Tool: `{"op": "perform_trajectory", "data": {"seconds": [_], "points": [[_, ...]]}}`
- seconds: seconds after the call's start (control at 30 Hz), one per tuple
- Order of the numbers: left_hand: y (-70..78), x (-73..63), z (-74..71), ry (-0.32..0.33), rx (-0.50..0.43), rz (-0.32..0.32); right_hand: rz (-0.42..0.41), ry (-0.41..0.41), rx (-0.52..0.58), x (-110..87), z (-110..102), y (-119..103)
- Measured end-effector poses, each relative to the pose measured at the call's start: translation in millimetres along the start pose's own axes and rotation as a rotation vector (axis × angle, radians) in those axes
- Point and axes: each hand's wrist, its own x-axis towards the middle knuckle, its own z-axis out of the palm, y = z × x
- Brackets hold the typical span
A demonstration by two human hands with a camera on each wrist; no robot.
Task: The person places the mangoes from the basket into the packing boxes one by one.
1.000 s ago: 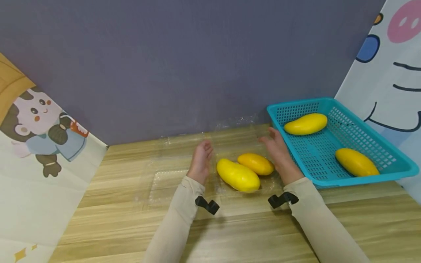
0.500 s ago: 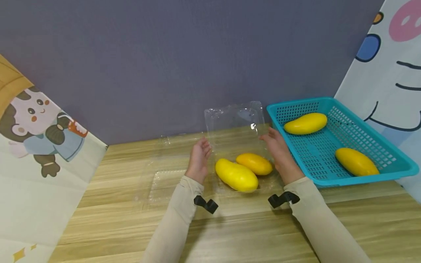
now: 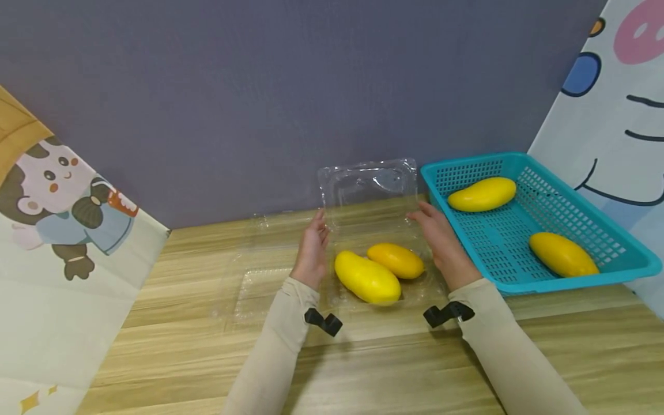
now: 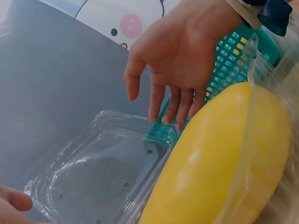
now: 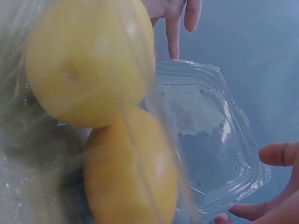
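Observation:
A clear plastic clamshell box (image 3: 422, 297) stands on the table with two yellow mangoes lying side by side in it. The paler, bigger mango (image 3: 367, 278) is at the front left, the deeper yellow one (image 3: 396, 260) behind it. The hinged lid (image 3: 368, 184) stands raised at the back of the box. My left hand (image 3: 312, 253) is at the left side, fingers stretched forward near the lid's edge. On the right, my right hand (image 3: 440, 242) has its fingers loosely extended; in the right wrist view its fingertips (image 5: 275, 154) are right at the lid's rim (image 5: 257, 175).
A teal plastic basket (image 3: 576, 282) holding two more mangoes (image 3: 482, 195) stands at the right, close to my right hand. Left of my left hand lies another clear plastic container (image 3: 264, 291). A grey wall (image 3: 290, 115) rises behind the table (image 3: 171, 346).
The lid has swung up from lying back low to standing raised. The box and its mangoes have slid slightly left. My left fingers have straightened forward a little; my right hand stays almost in place.

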Motion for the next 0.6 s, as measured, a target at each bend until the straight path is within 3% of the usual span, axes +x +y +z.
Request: {"op": "perform_trajectory", "data": {"seconds": [0.37,0.6], "points": [[2.9,-0.5,-5.1,-0.032,0.058,-0.009,0.012,-0.023,-0.026,-2.3,-2.3,-4.5],[7.2,-6.7,-9.6,-0.05,0.064,0.026,-0.075,-0.044,-0.022,-8.2,-8.1,-1.6]]}}
